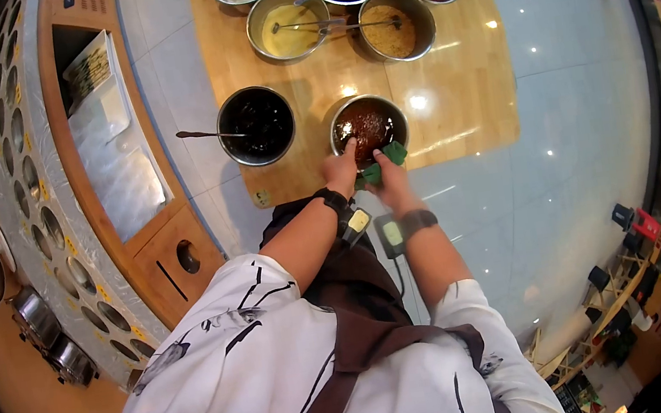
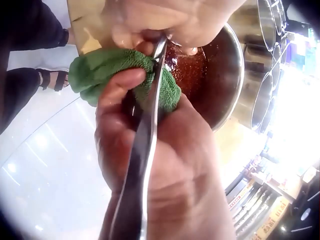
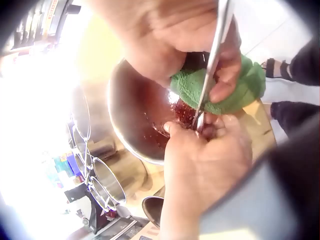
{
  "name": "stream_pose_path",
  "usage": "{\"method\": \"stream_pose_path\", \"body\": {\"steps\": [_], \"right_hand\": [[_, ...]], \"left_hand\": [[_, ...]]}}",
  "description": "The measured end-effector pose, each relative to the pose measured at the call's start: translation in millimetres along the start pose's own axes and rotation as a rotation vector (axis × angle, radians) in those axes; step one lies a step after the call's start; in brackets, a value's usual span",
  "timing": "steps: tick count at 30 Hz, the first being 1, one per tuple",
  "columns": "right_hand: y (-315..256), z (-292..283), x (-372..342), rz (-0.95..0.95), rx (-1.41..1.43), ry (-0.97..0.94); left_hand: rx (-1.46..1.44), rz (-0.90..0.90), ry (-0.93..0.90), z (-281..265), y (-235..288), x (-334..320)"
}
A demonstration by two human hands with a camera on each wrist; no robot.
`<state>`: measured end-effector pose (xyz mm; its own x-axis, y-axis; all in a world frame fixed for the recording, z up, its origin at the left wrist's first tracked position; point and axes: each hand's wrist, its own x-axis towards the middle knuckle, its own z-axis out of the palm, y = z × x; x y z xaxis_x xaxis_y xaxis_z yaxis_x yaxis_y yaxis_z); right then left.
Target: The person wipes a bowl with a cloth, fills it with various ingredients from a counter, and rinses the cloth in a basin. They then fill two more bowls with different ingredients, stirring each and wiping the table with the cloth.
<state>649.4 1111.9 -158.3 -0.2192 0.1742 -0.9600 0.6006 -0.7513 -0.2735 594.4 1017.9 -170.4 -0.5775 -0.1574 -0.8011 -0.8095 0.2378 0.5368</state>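
Note:
A steel bowl [image 1: 334,131] of glossy red-brown sauce [image 1: 369,120] stands at the near edge of the wooden table [image 1: 464,78]. My left hand [image 1: 338,173] is at its near rim, thumb pointing over the sauce. In the left wrist view, those fingers pinch the end of a long metal utensil [image 2: 141,155]; the kind of utensil does not show. My right hand [image 1: 395,187], beside the left, grips a green cloth [image 1: 395,153] in curled fingers. In the right wrist view the cloth lies against the utensil, whose shaft crosses the right hand. Part of the utensil is hidden by hands and cloth.
Left of the sauce bowl stands a bowl of dark sauce [image 1: 256,124] with a spoon sticking out. Several more steel bowls line the far side, among them a pale yellow one [image 1: 285,31]. A wooden counter [image 1: 177,253] with trays runs along the left.

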Motion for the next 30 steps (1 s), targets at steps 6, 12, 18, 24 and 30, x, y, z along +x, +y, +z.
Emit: {"method": "stream_pose_path", "body": {"steps": [6, 12, 18, 24, 30], "right_hand": [[-6.9, -36.2, -7.8, -0.015, 0.073, -0.313], [-10.9, -60.7, -43.6, -0.006, 0.253, -0.342], [-3.9, -76.4, -50.7, -0.026, 0.28, -0.33], [-6.0, -78.7, -64.9, -0.031, 0.429, -0.34], [12.4, -85.1, -80.3, 0.037, 0.598, -0.453]], "left_hand": [[-0.228, -0.131, -0.463, -11.2, 11.3, 6.0], [-0.164, -0.142, -0.728, -23.0, 12.4, 5.3], [-0.203, -0.271, -0.736, -27.3, -11.4, 13.0], [-0.154, -0.382, -0.689, -33.2, -28.9, -24.5], [-0.412, -0.498, -1.15, -13.1, -48.0, -55.8]]}}
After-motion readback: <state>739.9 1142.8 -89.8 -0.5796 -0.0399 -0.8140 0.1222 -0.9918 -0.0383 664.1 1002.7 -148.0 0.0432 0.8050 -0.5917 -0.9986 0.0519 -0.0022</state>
